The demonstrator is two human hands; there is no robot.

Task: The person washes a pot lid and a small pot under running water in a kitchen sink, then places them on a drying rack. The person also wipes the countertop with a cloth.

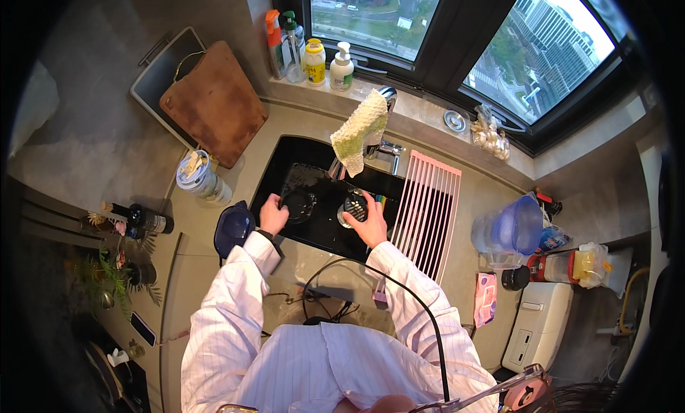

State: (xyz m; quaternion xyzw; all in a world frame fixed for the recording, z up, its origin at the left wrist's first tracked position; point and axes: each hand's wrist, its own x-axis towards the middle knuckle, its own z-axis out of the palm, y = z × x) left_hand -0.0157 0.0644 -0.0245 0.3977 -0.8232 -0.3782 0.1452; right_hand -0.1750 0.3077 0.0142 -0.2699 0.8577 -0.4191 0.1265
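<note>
Both hands are over a black kitchen sink [321,234]. My left hand [274,215] grips the rim of a round black piece [299,205], which is hard to make out against the basin. My right hand [369,220] holds a round strainer-like part [355,206] with dark slots and a pale rim, fingers around its right side. A cream and green textured cloth [361,129] hangs over the faucet [389,96] above the basin. A pink roll-up drying rack [428,209] lies across the sink's right part.
A dark blue container [234,228] and a lidded plastic cup [202,178] stand left of the sink. Cutting boards [217,102] lean on the wall. Bottles [314,62] line the sill. To the right are a blue-rimmed pitcher [508,231], a wipes pack [485,299] and a white appliance [538,324].
</note>
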